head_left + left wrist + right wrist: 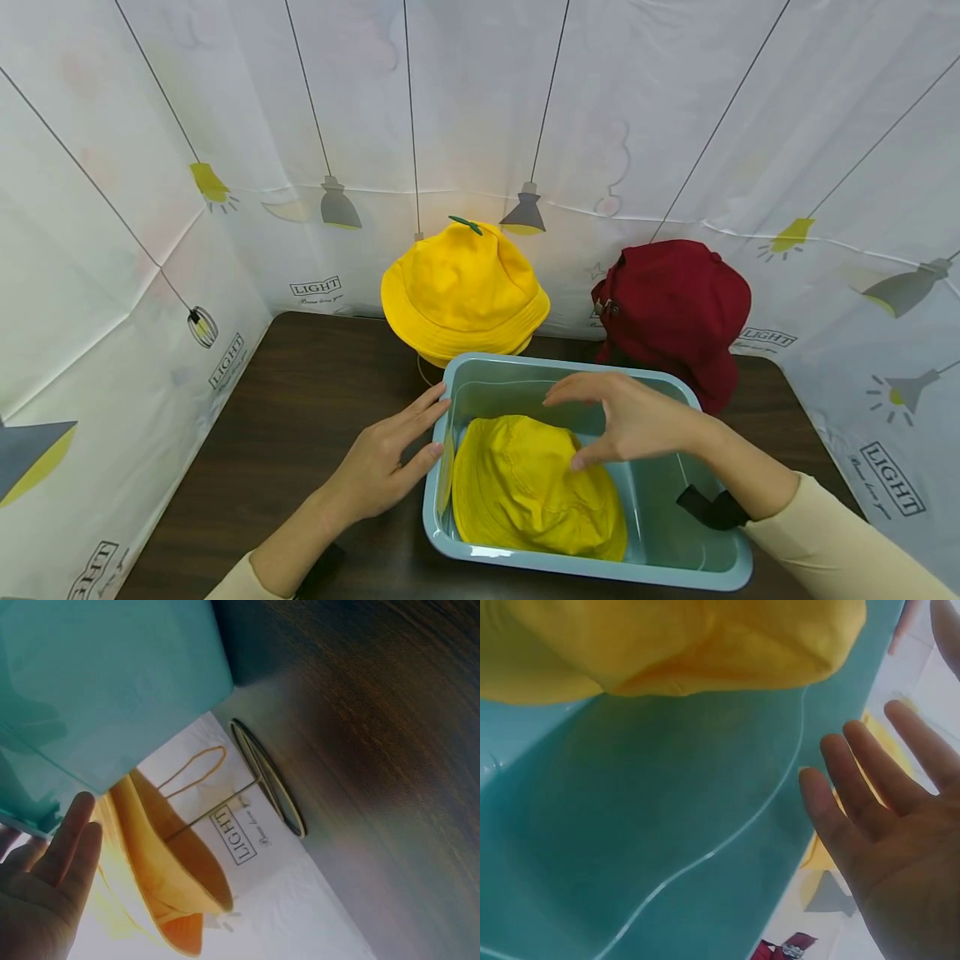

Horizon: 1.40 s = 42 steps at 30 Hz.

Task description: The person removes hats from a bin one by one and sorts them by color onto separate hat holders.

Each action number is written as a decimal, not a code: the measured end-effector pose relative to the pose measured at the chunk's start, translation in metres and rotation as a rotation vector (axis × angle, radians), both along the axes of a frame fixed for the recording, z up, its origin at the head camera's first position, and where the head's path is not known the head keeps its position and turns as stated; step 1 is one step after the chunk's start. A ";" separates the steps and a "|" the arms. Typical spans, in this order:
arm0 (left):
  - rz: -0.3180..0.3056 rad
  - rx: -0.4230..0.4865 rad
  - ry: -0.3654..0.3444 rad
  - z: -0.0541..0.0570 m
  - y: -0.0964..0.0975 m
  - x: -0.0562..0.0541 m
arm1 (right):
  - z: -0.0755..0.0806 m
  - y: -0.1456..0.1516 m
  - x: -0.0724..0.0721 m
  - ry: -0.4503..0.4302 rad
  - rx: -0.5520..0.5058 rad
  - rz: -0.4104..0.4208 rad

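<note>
A yellow bucket hat lies inside a blue-green plastic basin, toward its left side. My left hand is at the basin's left rim, fingers spread and fingertips right at the edge. Over the basin, my right hand hovers beside the hat with thumb and fingers apart and nothing between them. In the right wrist view its fingers show relaxed, apart from the yellow hat. The left wrist view shows the left fingers against the basin's outer wall.
Behind the basin, a second yellow hat with a green sprout on top sits on a wire stand with a round base. A dark red cap stands at the back right. The dark wooden table meets a printed white curtain.
</note>
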<state>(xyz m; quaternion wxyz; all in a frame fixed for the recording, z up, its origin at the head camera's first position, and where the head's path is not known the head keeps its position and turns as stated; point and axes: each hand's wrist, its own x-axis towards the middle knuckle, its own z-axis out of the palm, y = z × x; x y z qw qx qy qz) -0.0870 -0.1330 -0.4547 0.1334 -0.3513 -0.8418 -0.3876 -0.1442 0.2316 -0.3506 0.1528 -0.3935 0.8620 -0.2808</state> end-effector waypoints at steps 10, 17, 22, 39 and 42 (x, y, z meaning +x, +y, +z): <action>-0.001 0.005 0.004 0.000 0.000 0.000 | -0.012 -0.003 -0.002 -0.051 0.050 0.061; 0.000 0.009 0.002 0.000 0.000 0.000 | -0.016 -0.003 -0.003 -0.071 0.065 0.066; 0.002 0.008 0.000 -0.001 0.001 0.000 | -0.018 -0.004 -0.003 -0.089 0.071 0.074; 0.001 0.016 0.011 -0.002 0.001 -0.001 | -0.019 -0.007 -0.002 -0.113 0.040 0.111; -0.003 0.017 0.024 -0.003 0.001 -0.002 | -0.020 -0.008 -0.001 -0.113 0.017 0.111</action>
